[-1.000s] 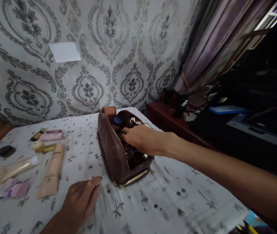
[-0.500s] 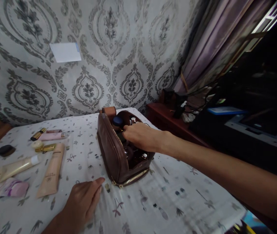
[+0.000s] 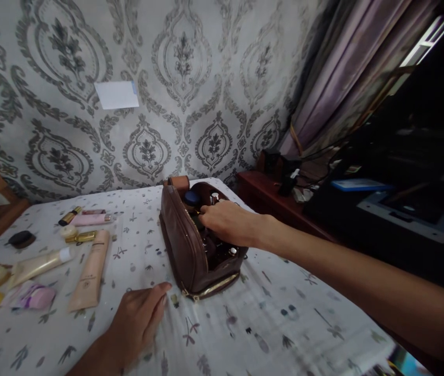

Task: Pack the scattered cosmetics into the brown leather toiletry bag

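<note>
Bag (image 3: 180,245) in dark brown stands unzipped beneath a person's right hand (image 3: 224,222), seen from the head camera, on a patterned cloth (image 3: 268,324) that spreads under both hands. The right hand reaches in from above with its fingers bent downward; the grip is hidden, and whether it holds anything cannot be told. Just past its fingertips sits a dark blue lid (image 3: 192,198), with a silver cap (image 3: 214,197) behind the knuckles. The left hand (image 3: 138,316), narrow and loosely curled, lies just short of the bag's near corner; its palm is turned from view, so its contents cannot be told. Left of that hand are a beige tube (image 3: 91,271), a cream tube (image 3: 39,267) with a white cap (image 3: 65,255) and, farther off, a black compact (image 3: 22,239). Well beyond both hands, a white card (image 3: 117,95) shows against patterned wallpaper (image 3: 202,94).
</note>
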Demonstrator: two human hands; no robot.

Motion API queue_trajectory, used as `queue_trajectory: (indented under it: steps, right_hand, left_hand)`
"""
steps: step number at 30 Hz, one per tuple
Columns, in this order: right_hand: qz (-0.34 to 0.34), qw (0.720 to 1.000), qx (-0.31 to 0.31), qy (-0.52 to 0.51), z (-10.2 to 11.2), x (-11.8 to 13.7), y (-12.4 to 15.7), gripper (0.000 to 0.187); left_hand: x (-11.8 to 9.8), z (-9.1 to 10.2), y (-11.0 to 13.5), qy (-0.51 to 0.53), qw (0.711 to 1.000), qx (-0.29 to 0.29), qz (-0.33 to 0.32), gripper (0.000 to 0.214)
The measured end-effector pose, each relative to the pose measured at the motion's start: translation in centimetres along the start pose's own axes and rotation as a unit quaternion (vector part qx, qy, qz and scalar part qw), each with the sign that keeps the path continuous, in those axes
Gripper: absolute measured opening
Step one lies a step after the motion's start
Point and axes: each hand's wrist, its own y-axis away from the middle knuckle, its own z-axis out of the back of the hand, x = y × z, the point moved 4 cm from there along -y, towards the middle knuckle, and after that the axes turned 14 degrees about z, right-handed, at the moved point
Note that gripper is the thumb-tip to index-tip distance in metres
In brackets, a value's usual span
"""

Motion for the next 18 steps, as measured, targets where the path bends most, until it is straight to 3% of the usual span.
queue_trajectory:
  steps: [6,12,15,18]
  right_hand:
    - [-0.008,1.000,0.005,-0.008,0.2,0.1,0.0,0.026]
    - [-0.020,1.000,0.001,-0.022,1.7,0.3,0.8,0.027]
    - [-0.034,0.999,-0.037,-0.022,2.9,1.6,1.5,0.018]
    - [-0.013,0.994,-0.104,-0.036,4.0,4.8,2.2,0.010]
  left_hand:
    - [-0.2,0.3,-0.5,0.011,1.000,-0.002,0.003,0.024]
    - [-0.5,0.6,-0.7,0.013,1.000,-0.007,0.007,0.026]
    - [-0.4,0.7,-0.7,0.012,1.000,-0.004,0.012,0.025]
    - [-0.7,1.1,-0.9,0.011,1.000,-0.008,0.003,0.025]
